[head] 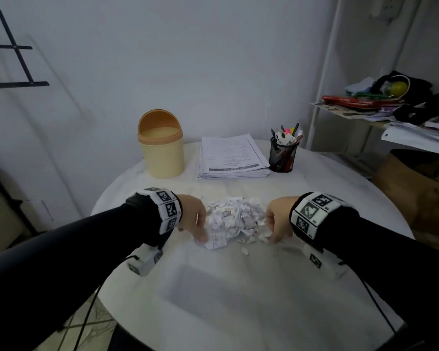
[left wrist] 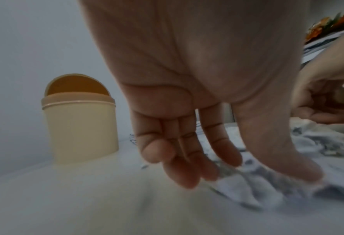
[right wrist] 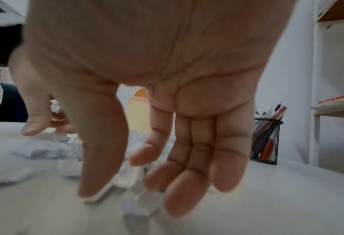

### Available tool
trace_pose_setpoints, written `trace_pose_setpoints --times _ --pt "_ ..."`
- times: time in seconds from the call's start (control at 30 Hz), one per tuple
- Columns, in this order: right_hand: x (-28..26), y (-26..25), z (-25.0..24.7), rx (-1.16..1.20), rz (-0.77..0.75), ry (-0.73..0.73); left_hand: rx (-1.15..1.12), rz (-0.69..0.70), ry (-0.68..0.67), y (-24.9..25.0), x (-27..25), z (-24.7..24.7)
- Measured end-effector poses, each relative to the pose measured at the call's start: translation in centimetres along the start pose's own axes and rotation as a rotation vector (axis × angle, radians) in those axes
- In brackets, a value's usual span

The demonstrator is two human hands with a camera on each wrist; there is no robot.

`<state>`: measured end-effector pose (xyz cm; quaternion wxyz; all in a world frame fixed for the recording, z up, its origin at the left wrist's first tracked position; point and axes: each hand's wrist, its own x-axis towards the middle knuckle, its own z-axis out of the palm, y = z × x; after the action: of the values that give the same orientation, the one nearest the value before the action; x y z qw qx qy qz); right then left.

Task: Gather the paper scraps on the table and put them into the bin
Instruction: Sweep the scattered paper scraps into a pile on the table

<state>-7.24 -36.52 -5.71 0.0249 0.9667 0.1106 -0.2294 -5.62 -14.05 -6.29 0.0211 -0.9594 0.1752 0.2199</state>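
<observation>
On the round white desk (head: 238,287), a heap of paper scraps (head: 235,217) is lying near the middle, and the two hands are standing one at each side of it; the left hand (head: 192,217) is reaching in from the left with its forearm stretched across the desk edge, its wrist bent so that the fingers (left wrist: 179,152) are pointing down and slightly forward; the left wrist view is showing the palm facing the heap, the fingers nearly straight and close together, the thumb spread out to the side with its tip on the crumpled paper; the grip is loose and wide, closing on nothing, only touching the near edge of the heap; the right hand (head: 279,219) is mirroring this from the other side, palm turned towards the scraps, fingers (right wrist: 191,160) hanging down relaxed and a little bent, thumb apart from them; its grip is likewise wide and holding nothing, with small loose pieces lying just under the fingertips; both sleeves are black, with marker bands around the wrists; the bin (head: 160,145), cream with an orange lid tipped back, is standing upright at the far left of the desk, well apart from the heap; a stack of papers (head: 232,157) is lying beside it, and a mesh pen holder (head: 282,154) is standing to the right of that.
</observation>
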Motion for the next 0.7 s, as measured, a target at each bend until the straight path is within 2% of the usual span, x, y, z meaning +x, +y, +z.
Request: trace_pose_setpoints --times 0.17,0.27,0.37,0.53,0.7 --pt "0.5 -1.4 1.7 0.017 -0.066 0.023 -0.110 0.074 0.026 1.3 0.5 1.5" --pt "0.7 -2.2 1.5 0.046 -0.129 0.054 -0.047 0.077 0.074 2.7 0.5 0.9" --pt "0.5 -1.9 0.9 0.074 -0.158 0.027 0.021 0.075 0.147 3.2 0.3 -0.1" --pt "0.9 -0.8 1.0 0.045 -0.111 -0.050 0.016 0.068 0.090 3.6 0.6 0.9" --pt "1.3 -0.4 1.2 0.086 -0.145 0.063 0.016 0.075 0.139 3.5 1.4 1.4"
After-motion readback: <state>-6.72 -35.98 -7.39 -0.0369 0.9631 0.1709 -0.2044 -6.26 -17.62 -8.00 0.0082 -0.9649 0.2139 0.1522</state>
